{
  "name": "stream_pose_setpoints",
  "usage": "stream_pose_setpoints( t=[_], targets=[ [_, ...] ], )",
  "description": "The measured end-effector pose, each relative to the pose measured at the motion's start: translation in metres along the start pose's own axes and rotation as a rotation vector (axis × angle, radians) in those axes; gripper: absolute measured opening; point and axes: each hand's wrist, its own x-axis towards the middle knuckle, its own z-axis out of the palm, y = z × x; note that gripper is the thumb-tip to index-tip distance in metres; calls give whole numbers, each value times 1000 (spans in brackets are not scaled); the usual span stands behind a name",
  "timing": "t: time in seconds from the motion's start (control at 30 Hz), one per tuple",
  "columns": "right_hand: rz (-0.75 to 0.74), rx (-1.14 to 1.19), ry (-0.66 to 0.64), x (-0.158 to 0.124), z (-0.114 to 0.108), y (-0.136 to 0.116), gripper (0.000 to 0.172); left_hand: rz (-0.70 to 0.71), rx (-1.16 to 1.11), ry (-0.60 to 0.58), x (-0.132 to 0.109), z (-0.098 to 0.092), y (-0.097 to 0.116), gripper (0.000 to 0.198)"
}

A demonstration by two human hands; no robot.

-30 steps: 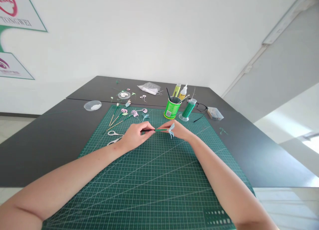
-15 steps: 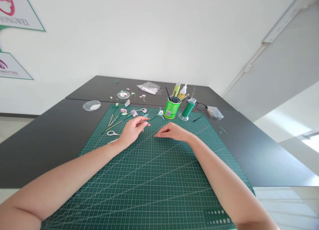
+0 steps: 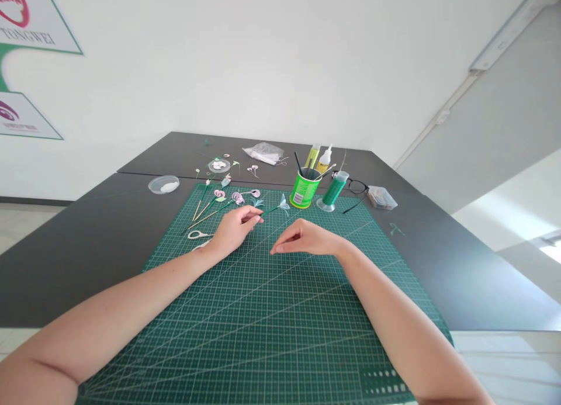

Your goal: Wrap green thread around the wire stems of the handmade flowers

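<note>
Over the green cutting mat (image 3: 272, 323), my left hand (image 3: 239, 225) is closed on the green stem of a pale blue artificial flower (image 3: 284, 204); its petals point to the right. To the right and nearer to me, my right hand (image 3: 302, 238) makes a pinch, thumb against fingertips. Whatever it may hold is too thin or hidden to make out. White-handled scissors (image 3: 198, 234) lie partly under my left wrist. Beyond that hand lie several small artificial flowers (image 3: 219, 194) on green and wooden stems, pink, lilac and blue.
A green can (image 3: 304, 190) with tools stands at the mat's back edge, beside a spool of green thread (image 3: 335, 190). Behind are a glue bottle (image 3: 325, 158), glasses (image 3: 357, 187) and a plastic bag (image 3: 265, 152). A clear box (image 3: 382, 197) and a shallow dish (image 3: 163, 184) flank the mat.
My right hand has moved slightly toward me, away from the flower, still pinched. The blue flower in my left hand has turned a little, its petals now more spread to view.
</note>
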Motion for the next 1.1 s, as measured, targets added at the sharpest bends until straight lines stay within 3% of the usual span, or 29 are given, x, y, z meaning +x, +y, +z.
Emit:
stream_pose_setpoints(
  t=[0.2,0.43,0.77,0.93,1.1],
  targets=[
    [-28,36,-3,-6,-7,-3,33,39,56,-45,-1,0,0,21],
    [-92,99,93,-7,-8,-5,34,21,115,-87,-2,3,-1,18],
    [-141,118,427,-3,4,-7,35,150,368,-179,-13,2,9,14],
    [-162,68,600,1,3,-5,26,226,377,-212,-15,4,10,12],
    [-159,36,686,4,1,2,27,277,350,-225,-15,4,13,10]
  ],
)
